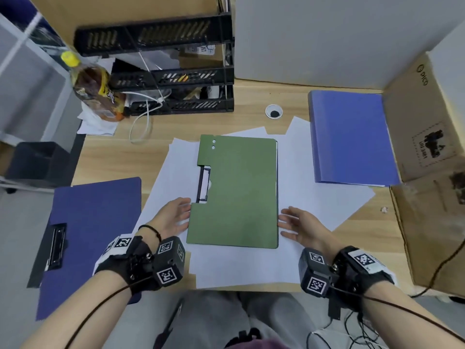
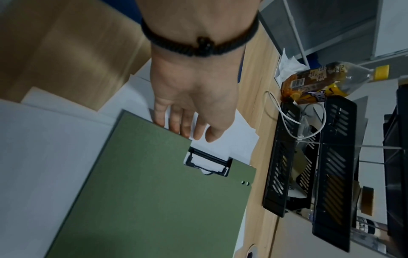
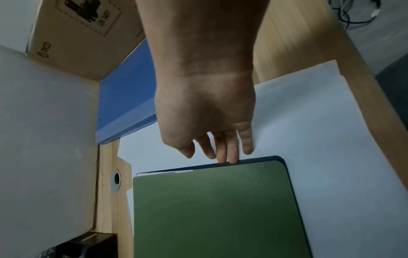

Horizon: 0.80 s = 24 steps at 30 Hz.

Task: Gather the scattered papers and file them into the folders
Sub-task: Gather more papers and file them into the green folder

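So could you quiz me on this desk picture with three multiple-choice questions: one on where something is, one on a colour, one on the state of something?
1. Where does the green folder lie?
A. On the white sheets of paper
B. Inside the black tray rack
C. On the cardboard box

2. What colour is the cap of the bottle at the back left?
A. Red
B. Yellow
C. White

3. How are the left hand and the right hand placed?
A. Both clenched in fists
B. Fingers extended, touching the folder's side edges
C. Lifting the folder high above the desk

Answers: 1 A, white paper shows all round the folder. 2 B, the cap is plainly yellow in the head view. 3 B, the wrist views show fingertips at the folder's edges, and it lies flat.
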Motion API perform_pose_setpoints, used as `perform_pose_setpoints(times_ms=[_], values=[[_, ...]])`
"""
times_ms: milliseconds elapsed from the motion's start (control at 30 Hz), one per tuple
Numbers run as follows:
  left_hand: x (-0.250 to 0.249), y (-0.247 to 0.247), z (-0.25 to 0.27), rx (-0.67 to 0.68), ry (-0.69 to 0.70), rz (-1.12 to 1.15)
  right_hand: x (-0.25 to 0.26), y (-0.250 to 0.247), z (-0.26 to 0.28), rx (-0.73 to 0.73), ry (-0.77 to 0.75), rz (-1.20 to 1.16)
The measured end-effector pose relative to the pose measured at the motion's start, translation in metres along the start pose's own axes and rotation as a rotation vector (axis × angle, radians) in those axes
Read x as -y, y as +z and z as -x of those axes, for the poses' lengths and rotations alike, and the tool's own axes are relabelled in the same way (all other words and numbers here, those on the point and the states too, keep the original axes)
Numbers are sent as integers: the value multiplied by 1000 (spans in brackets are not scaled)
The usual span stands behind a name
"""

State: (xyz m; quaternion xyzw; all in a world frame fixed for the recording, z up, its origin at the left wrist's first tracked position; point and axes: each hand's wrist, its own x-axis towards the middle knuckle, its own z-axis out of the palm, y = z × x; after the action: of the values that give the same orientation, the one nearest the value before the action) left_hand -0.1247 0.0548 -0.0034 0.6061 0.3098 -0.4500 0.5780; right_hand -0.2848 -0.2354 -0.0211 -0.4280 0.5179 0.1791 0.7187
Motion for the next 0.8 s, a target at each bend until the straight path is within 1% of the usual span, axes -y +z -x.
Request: perform_pose_setpoints(times_ms=[100,167,233,333,400,467,567,667,800], values=[[1,0,4,59,6,-43,5,-3,-3,14,21,59],[0,2,11,126,12,-166,10,-6,-4,28,43,94],[-1,3,12,200,47,-276,15,-8,-4,49,67,113],[-9,10,23,270,79,-320,20,-14,-1,97,75,99],[-17,15,29,275,113,-314,22,-21,1,143,70,5],[-28,20,33,335,173,-303,25,-30,4,208,66,-149],[-46,30,29,428,221,-309,32,-46,11,306,34,-361],[-62,58,27,484,261,-317,38,-65,18,352,-35,-474],[-74,119,25,536,305,-348,43,-91,24,382,-119,-578]])
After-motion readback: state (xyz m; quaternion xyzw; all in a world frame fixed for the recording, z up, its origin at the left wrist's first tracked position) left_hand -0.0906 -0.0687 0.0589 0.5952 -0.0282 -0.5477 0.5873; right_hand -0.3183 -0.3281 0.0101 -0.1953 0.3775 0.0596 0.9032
